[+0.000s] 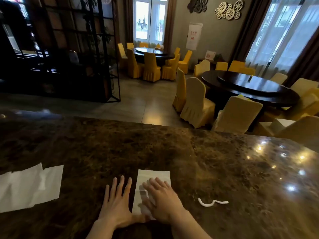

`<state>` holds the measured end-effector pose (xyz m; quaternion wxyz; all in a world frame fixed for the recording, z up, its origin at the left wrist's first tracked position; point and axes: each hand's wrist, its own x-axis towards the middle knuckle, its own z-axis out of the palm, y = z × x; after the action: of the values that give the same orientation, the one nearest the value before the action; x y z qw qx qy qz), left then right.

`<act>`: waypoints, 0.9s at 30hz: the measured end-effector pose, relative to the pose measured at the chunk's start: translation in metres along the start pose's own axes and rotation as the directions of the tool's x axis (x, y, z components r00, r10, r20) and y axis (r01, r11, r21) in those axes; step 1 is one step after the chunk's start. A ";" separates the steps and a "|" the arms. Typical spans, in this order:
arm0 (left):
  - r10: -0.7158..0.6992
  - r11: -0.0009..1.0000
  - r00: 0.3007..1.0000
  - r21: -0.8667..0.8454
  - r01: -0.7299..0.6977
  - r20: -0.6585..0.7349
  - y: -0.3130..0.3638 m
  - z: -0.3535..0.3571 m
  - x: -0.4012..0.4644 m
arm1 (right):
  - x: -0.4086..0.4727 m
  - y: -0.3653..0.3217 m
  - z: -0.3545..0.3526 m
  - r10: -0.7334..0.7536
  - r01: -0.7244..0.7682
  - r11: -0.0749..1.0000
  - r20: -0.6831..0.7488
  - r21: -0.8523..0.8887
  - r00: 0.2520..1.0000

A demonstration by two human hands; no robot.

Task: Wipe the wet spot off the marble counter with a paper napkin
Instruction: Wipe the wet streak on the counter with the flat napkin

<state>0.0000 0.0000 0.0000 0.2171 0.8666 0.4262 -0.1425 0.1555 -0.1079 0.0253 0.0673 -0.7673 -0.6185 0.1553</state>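
Observation:
A white paper napkin (153,176) lies flat on the dark brown marble counter (172,149), near its front edge. My right hand (162,200) rests palm down on the napkin with fingers spread, covering its lower right part. My left hand (117,204) lies flat on the bare marble just left of the napkin, fingers apart, its thumb reaching the napkin's lower left corner. I cannot make out the wet spot; if it is there, the napkin and my right hand hide it.
A larger crumpled sheet of white paper (29,185) lies on the counter at the left. A thin twisted strip of white paper (212,203) lies to the right of my hands. Beyond the counter stand round dark tables (250,87) with yellow-covered chairs (196,102).

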 end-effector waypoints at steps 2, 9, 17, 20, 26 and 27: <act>0.017 0.999 1.000 0.028 -0.017 0.001 -0.001 0.002 0.000 | 0.001 -0.005 0.005 -0.042 0.043 0.999 0.022 -0.034 0.999; 0.021 0.999 1.000 0.043 -0.021 -0.001 -0.004 0.004 0.002 | -0.007 0.005 0.025 -0.084 0.069 0.994 -0.184 -0.085 0.979; 0.041 0.999 0.999 0.033 -0.041 -0.020 0.006 0.003 0.004 | -0.028 0.030 0.027 0.098 -0.028 0.985 -0.419 0.170 0.902; 0.102 0.995 0.993 0.016 -0.102 -0.057 0.029 0.005 0.007 | -0.033 0.050 0.012 0.417 -0.081 0.763 -0.392 0.641 0.820; 0.189 0.982 0.977 0.007 -0.189 -0.096 0.089 0.021 0.015 | -0.077 0.126 -0.032 0.882 -0.003 -0.007 0.008 1.000 0.472; 0.197 0.980 0.975 0.016 -0.196 -0.101 0.098 0.026 0.016 | -0.089 0.140 -0.036 0.904 0.050 -0.053 0.026 0.997 0.428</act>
<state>0.0868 -0.0550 -0.0044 0.2055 0.9112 0.3485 -0.0774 0.2808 -0.2228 0.0320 0.6949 -0.6871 0.0552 0.2047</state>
